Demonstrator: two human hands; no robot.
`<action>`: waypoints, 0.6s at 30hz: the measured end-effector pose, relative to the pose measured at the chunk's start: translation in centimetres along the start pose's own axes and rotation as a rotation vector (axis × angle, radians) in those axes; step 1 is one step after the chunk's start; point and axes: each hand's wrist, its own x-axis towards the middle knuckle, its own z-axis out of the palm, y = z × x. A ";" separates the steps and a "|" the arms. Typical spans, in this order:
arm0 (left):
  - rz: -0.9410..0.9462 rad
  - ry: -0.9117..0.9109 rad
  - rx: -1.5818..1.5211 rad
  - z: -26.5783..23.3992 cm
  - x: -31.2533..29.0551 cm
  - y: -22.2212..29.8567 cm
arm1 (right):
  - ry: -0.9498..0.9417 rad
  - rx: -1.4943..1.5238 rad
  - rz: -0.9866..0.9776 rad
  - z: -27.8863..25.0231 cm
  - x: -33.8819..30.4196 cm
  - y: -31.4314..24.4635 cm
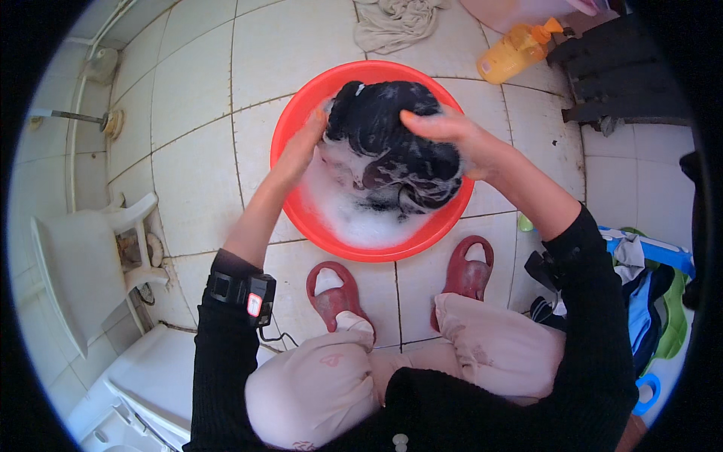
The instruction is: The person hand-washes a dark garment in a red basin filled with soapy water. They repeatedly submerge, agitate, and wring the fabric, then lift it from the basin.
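A round red basin (354,251) on the tiled floor holds white suds (361,226). Over it I hold a wet black garment (380,113), bunched up and streaked with foam. My left hand (310,134) grips its left edge, the fingers partly hidden behind the cloth. On the other side my right hand (452,137) is closed on it, thumb lying across the top. The garment's lower part rests in or just above the foam; I cannot tell which.
A grey cloth (395,26) lies beyond the basin. An orange bottle (514,54) stands or lies at the far right, near a dark slatted piece (625,68). A white plastic chair (79,264) is at left, and a basket of clothes (655,260) at right. My slippers (465,279) are close to the basin.
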 end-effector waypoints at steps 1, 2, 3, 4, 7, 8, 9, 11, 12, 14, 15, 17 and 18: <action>-0.153 0.109 -0.049 -0.2 -0.4 -1.2 | 0.005 0.075 0.021 -0.1 -0.1 0.0; -0.180 -0.033 -0.150 -0.7 -0.7 -2.0 | 0.141 0.133 0.113 -0.3 0.0 0.1; -0.199 -0.051 -0.178 -0.9 -1.1 -2.7 | 0.018 0.229 0.062 -0.6 0.1 0.2; -0.254 -0.051 -0.198 -0.9 -1.5 -3.3 | -0.030 0.331 0.054 -1.0 0.4 0.4; -0.347 -0.038 -0.363 -0.5 -2.3 -3.5 | -0.018 0.420 0.008 -2.6 1.1 0.7; -0.412 -0.014 -0.421 -0.1 -2.9 -3.4 | -0.005 0.400 -0.001 -3.2 1.2 0.8; -0.514 0.033 -0.470 0.3 -3.5 -3.2 | -0.060 0.392 -0.030 -3.8 1.4 0.9; -0.479 0.106 -0.425 0.9 -4.5 -2.5 | 0.127 0.112 0.040 -4.9 1.9 1.1; -0.462 0.128 -0.448 1.1 -4.7 -2.2 | 0.122 -0.011 0.029 -5.4 2.2 1.1; -0.417 0.203 -0.469 1.1 -5.2 -1.6 | 0.213 -0.883 -0.111 -6.0 3.2 1.4; -0.389 0.255 -0.468 1.1 -5.3 -1.4 | 0.254 -1.323 -0.118 -6.1 3.7 1.6; -0.335 0.330 -0.376 1.0 -5.1 -1.5 | 0.152 -1.404 -0.175 -5.7 5.0 2.6; -0.307 0.353 -0.287 1.1 -4.7 -1.8 | 0.145 -1.393 -0.268 -5.2 5.7 3.4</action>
